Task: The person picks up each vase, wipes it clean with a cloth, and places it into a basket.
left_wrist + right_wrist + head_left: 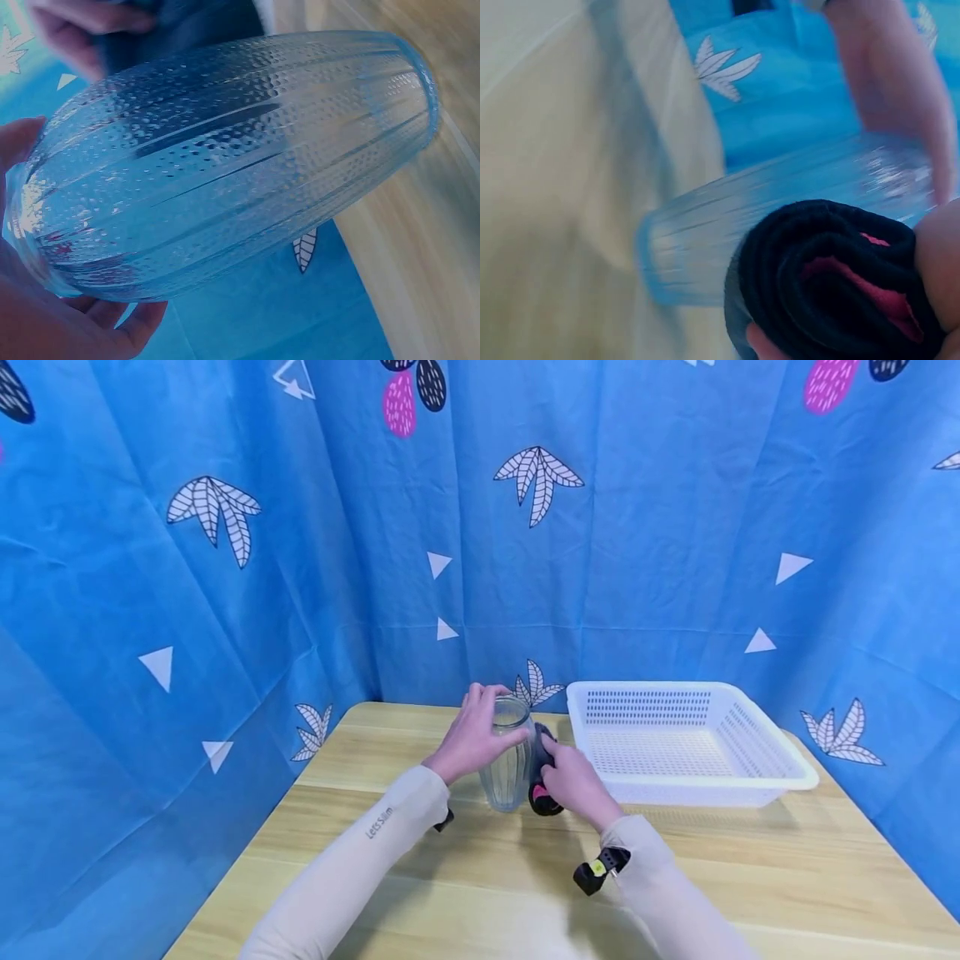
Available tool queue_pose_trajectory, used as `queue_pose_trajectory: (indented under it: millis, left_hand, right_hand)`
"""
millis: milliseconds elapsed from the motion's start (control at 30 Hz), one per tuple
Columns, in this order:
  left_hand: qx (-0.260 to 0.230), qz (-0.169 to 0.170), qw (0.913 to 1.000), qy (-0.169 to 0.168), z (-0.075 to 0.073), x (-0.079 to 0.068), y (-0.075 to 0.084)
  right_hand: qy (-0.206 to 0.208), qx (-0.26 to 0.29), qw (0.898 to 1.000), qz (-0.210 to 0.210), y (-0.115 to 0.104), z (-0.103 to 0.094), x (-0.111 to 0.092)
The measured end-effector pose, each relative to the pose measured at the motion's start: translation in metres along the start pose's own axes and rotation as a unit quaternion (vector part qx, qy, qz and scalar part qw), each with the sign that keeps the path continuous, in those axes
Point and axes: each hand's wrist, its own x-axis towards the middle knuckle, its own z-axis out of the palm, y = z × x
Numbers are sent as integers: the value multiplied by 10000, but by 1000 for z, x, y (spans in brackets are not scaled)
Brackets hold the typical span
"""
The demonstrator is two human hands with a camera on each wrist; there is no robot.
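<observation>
A clear ribbed glass vase [504,779] stands roughly upright near the back of the table, its open mouth facing up. My left hand [476,739] grips it round the neck, thumb on the near side and fingers on the far side. In the left wrist view the dimpled glass [225,165] fills most of the picture. My right hand [576,781] holds a rolled black cloth [544,799] close against the vase's right side. Pink lining shows inside the roll [832,277] in the right wrist view. Whether cloth and glass touch cannot be told.
A white perforated plastic basket [690,789] stands at the back right, close beyond my right hand. The light wooden table [480,893] carries everything. A blue patterned curtain [645,568] hangs along the back and both sides.
</observation>
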Motion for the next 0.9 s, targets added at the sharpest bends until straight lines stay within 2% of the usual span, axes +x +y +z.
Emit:
queue_pose_trajectory:
  millis: [200, 300, 567, 700, 800, 900]
  left_hand:
    - [-307, -27, 9995, -45, -6, 0, 6]
    - [-543, -97, 9984, -156, -6, 0, 7]
    - [-1303, 18, 9911, -255, -2, 6, 1]
    - [-1314, 72, 9912, -168, 1, 6, -4]
    - [-1219, 77, 9925, -86, 5, 6, -5]
    - [-1006, -21, 9949, 7, 9, 5, -6]
  right_hand:
    - [836, -449, 9929, -719, -27, -23, -1]
    - [951, -560, 9911, -746, -33, -26, 1]
    - [391, -673, 9961, -428, -24, -16, 16]
    - [39, -365, 9992, -151, -9, -2, 20]
    - [-252, -172, 9995, 90, 8, 15, 19]
    - [-469, -307, 9983, 135, 23, 32, 15]
